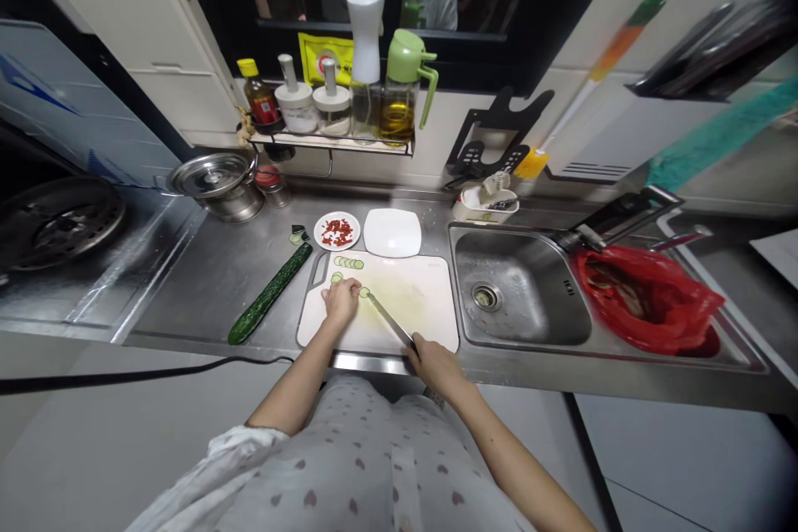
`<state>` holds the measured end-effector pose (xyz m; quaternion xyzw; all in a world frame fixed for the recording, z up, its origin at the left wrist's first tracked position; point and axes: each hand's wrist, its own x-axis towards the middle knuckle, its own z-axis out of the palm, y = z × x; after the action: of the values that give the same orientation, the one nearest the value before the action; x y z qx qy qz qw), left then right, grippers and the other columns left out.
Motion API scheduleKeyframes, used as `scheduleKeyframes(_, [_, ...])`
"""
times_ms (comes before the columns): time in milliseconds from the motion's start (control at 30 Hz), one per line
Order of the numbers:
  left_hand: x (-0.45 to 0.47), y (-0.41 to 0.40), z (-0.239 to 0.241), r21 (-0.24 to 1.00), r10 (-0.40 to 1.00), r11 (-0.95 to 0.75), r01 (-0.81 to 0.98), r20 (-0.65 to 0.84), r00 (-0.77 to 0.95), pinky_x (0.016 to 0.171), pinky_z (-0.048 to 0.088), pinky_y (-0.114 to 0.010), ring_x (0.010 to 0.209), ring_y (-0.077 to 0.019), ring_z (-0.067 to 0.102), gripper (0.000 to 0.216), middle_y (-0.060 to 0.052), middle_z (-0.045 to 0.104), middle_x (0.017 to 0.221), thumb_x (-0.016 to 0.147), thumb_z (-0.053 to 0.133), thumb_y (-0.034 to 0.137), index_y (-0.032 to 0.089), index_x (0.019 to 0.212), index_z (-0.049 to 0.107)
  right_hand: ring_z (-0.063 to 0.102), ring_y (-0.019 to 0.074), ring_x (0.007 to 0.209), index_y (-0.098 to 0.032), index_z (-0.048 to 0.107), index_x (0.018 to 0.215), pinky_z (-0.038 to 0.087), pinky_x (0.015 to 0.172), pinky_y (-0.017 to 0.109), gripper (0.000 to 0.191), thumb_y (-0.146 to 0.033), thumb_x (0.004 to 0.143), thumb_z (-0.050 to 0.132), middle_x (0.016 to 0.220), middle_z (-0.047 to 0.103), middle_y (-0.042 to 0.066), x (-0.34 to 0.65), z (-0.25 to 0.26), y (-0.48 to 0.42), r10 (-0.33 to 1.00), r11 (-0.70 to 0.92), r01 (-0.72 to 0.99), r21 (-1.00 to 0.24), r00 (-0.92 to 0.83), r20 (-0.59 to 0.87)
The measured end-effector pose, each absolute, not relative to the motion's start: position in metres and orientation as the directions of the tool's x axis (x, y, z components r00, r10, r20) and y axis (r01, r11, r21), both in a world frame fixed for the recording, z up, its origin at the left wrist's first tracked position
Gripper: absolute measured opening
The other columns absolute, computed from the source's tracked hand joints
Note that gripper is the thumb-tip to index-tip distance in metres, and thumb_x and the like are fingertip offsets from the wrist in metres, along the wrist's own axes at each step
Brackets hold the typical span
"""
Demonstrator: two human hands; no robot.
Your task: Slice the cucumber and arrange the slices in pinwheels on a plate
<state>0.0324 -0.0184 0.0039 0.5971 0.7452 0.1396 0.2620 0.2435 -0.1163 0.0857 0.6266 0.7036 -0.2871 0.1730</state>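
On the white cutting board (411,320), my left hand (342,301) is closed with its fingertips at a pale green cucumber piece (364,293), mostly hidden under the fingers. My right hand (435,362) grips the dark handle of a knife (391,321). The blade slants across the board, its tip touching or very close to the cucumber piece. A row of cucumber slices (349,263) lies overlapped near the board's upper left, and another slice (337,277) shows just behind my left hand. Left of the board rests a long whole cucumber (270,293).
Behind the board are a plate of chopped red bits (337,231) and a white plate (392,233). Cucumber scraps (299,234) lie beside them. To the right is the sink (520,287), with a red plastic bag (648,299) beyond. A lidded pot (218,187) stands left, below a condiment shelf (337,141).
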Motion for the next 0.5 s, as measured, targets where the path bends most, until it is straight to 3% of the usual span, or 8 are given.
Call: scheduleKeyframes(500, [0.031, -0.014, 0.005, 0.519, 0.961, 0.244, 0.819, -0.240, -0.134, 0.091, 0.031, -0.039, 0.105, -0.0241, 0.058, 0.029, -0.004, 0.069, 0.100, 0.086, 0.046, 0.017, 0.027, 0.092, 0.072, 0.065, 0.0272, 0.097, -0.017, 0.053, 0.114, 0.042, 0.071, 0.032, 0.029, -0.031, 0.097, 0.035, 0.103, 0.069, 0.015, 0.235, 0.086, -0.103, 0.754, 0.082, 0.979, -0.187, -0.183, -0.631])
